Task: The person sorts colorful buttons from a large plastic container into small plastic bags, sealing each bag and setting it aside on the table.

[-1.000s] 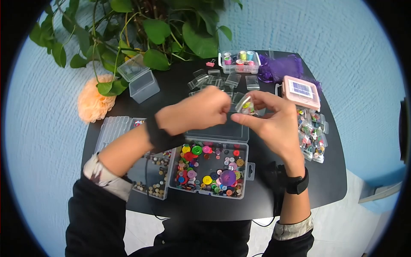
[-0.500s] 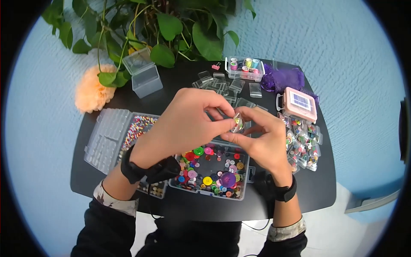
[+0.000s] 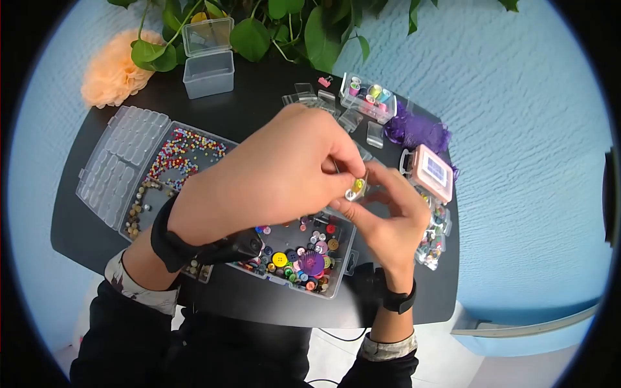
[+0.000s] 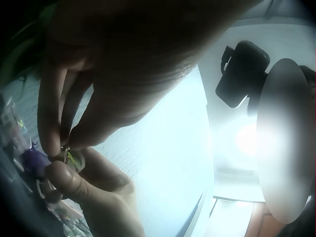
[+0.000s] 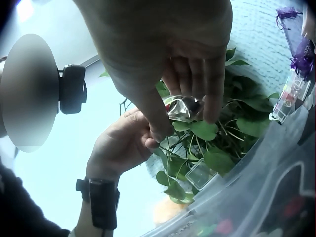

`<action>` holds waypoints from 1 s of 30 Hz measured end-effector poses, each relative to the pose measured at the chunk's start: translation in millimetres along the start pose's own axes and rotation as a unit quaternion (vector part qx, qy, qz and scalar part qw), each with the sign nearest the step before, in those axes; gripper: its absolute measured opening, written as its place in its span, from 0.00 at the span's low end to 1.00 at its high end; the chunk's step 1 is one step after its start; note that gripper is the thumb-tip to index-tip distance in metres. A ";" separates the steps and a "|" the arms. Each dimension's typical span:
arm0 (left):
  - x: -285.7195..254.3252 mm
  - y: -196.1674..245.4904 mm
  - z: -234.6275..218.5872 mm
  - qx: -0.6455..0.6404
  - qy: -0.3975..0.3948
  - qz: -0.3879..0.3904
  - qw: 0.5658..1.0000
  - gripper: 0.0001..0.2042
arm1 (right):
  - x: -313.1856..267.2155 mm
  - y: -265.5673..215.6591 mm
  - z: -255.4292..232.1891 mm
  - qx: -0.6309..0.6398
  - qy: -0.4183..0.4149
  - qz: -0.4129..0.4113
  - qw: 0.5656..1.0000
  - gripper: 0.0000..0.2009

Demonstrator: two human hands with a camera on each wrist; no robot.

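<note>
A small clear zip bag with yellow and white buttons in it is between both hands, above the back of the button box. My left hand pinches its upper edge with thumb and fingertips. From the other side, my right hand grips the bag between thumb and fingers. In the right wrist view the shiny bag shows between the right thumb and fingers, with the left fingertips close by. The box holds many loose colourful buttons, including a large purple button; the left wrist hides part of it.
Left lies a divided box with seed beads and its ridged lid. Behind are an open clear box, flat clear bags and a thread box. Rightward sit a purple mesh pouch, pink case and filled bags.
My left hand, first curled and apart, has come over to the bag and now pinches its edge. The right hand keeps hold of it. The head view has turned and shifted.
</note>
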State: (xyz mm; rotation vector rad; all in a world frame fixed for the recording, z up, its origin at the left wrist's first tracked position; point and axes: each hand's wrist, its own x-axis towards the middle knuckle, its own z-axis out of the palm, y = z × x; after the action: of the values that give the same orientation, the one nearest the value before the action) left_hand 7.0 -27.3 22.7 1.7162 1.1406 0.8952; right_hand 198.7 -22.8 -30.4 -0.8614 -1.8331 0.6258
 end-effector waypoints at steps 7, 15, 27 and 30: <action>-0.1 -3.8 -6.5 0.058 0.005 0.052 0.997 0.06 | 16.0 -15.7 4.1 -0.038 -0.040 -0.029 0.998 0.22; -7.5 0.7 -19.9 0.044 0.101 0.113 0.987 0.05 | 53.1 -53.0 4.6 -0.063 -0.084 -0.030 0.994 0.23; -12.3 7.0 -32.9 0.012 0.137 0.093 0.986 0.05 | 65.9 -41.7 6.7 0.090 -0.086 0.032 0.992 0.20; -7.0 1.1 -33.3 0.023 0.148 0.141 0.979 0.05 | 66.6 -40.6 6.6 0.135 -0.080 0.059 0.986 0.21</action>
State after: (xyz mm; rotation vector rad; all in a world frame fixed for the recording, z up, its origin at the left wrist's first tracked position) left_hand -24.6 -25.2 35.2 1.8560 1.1284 1.3443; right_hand 163.1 4.3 33.9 -0.7576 -1.7953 1.0191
